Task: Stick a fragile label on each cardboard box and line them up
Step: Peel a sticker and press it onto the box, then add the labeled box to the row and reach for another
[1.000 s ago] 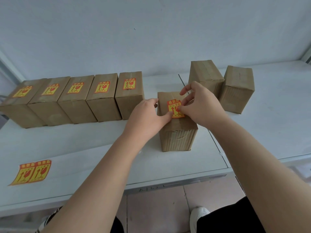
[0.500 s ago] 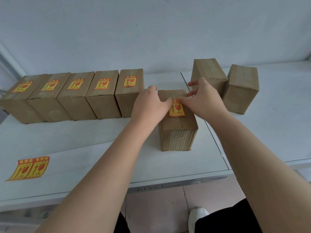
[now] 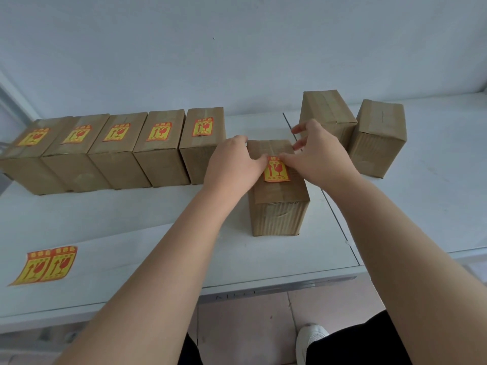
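A brown cardboard box (image 3: 278, 206) stands upright near the table's front, apart from the others. A yellow and red fragile label (image 3: 276, 173) lies flat on its top. My left hand (image 3: 233, 164) rests at the box's left top edge, with its thumb tip touching the label's upper left corner. My right hand (image 3: 320, 156) presses the label's upper right corner with thumb and forefinger, its other fingers spread and lifted. To the left, several labelled boxes (image 3: 204, 146) stand side by side in a row. Two unlabelled boxes (image 3: 328, 111) (image 3: 379, 138) stand behind on the right.
A strip of two spare fragile labels (image 3: 46, 264) lies on the white table (image 3: 131, 233) at the front left. A seam (image 3: 340, 219) splits the table from a second one on the right. A pale wall rises behind. Below the edge are floor tiles and a white shoe (image 3: 311, 338).
The label has gone from being held slightly above the box to lying flat on its top. Both hands have slid towards the label's upper edge.
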